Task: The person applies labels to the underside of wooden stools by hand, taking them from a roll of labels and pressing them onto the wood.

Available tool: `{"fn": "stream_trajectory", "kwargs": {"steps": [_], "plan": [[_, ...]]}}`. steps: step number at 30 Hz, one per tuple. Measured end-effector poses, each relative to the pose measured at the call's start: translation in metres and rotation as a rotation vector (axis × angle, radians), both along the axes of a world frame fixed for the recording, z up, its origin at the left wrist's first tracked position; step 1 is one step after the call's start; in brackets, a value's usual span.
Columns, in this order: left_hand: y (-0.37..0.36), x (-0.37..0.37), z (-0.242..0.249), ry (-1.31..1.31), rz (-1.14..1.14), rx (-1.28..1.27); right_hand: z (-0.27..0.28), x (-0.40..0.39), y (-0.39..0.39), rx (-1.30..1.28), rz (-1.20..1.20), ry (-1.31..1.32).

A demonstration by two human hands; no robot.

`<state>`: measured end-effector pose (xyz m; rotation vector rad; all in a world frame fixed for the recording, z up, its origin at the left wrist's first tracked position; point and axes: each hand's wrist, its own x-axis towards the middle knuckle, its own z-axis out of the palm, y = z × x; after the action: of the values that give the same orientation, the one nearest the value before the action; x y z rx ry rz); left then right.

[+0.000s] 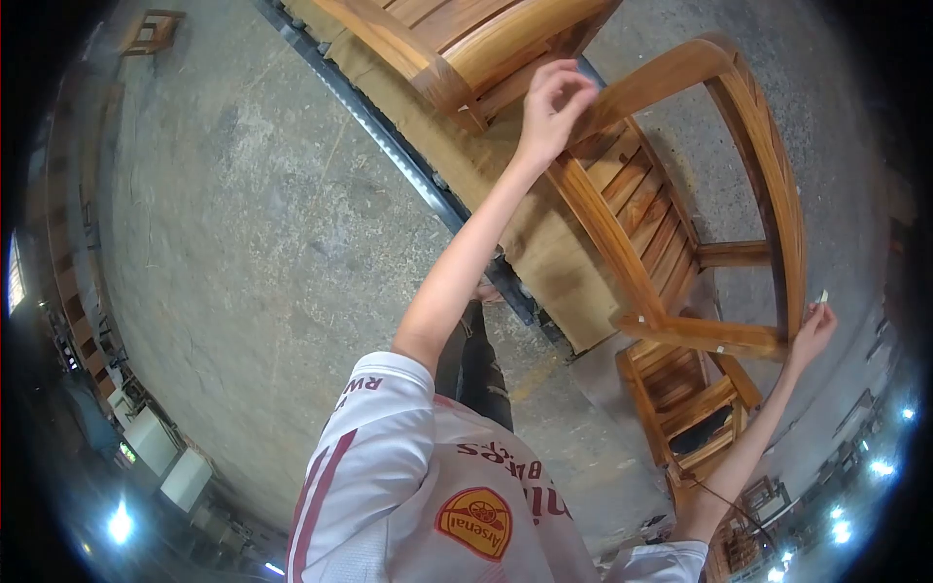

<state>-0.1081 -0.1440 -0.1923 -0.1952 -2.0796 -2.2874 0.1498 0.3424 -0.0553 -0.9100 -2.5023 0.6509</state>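
My left hand (556,109) is at the upper end of a wooden chair frame (607,238), beside its curved arm. Its fingers are curled toward the thumb; anything between them is too small to make out. Far to the right, my right hand (814,332) pinches a small pale piece (824,296) between its fingertips, close to the frame's lower right corner. The chair has brown slats (646,209) and stands tilted in view on a platform covered in tan cloth (573,282). Small pale spots show on its lower rail (719,348).
Another wooden chair (466,49) rests on the cloth at the top. Below the nearer frame is a further wooden chair (680,389). A dark metal edge (389,151) runs along the platform, beside the concrete floor (243,243). A small wooden piece (153,32) stands at the upper left.
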Motion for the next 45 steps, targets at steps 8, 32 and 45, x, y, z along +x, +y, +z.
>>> {"fn": "stream_trajectory", "kwargs": {"steps": [8,32,45], "plan": [[0.020,-0.006,-0.006,0.216,0.001,-0.227,0.006,-0.005,-0.018,-0.031,0.002,0.018],[0.188,0.076,0.204,0.540,-0.607,-0.087,0.038,-0.010,-0.094,-0.025,-0.011,0.132],[0.310,0.140,0.161,0.528,-0.832,-0.192,0.032,0.022,-0.111,-0.148,0.102,0.309]]}}
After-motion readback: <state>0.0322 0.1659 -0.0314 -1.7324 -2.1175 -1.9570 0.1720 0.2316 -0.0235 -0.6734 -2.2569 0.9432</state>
